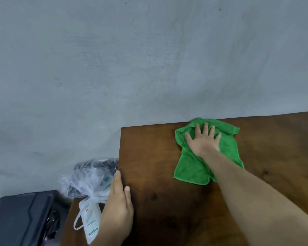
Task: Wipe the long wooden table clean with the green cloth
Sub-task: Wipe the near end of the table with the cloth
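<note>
The green cloth lies crumpled on the dark wooden table, close to its far edge by the wall. My right hand presses flat on the cloth's upper part, fingers spread toward the wall. My left hand rests on the table's left edge, fingers over the side and thumb on top, holding nothing else.
A grey wall rises straight behind the table. Left of the table, lower down, sit a clear plastic bag with dark items, a white pouch on a lower wooden surface, and a dark case.
</note>
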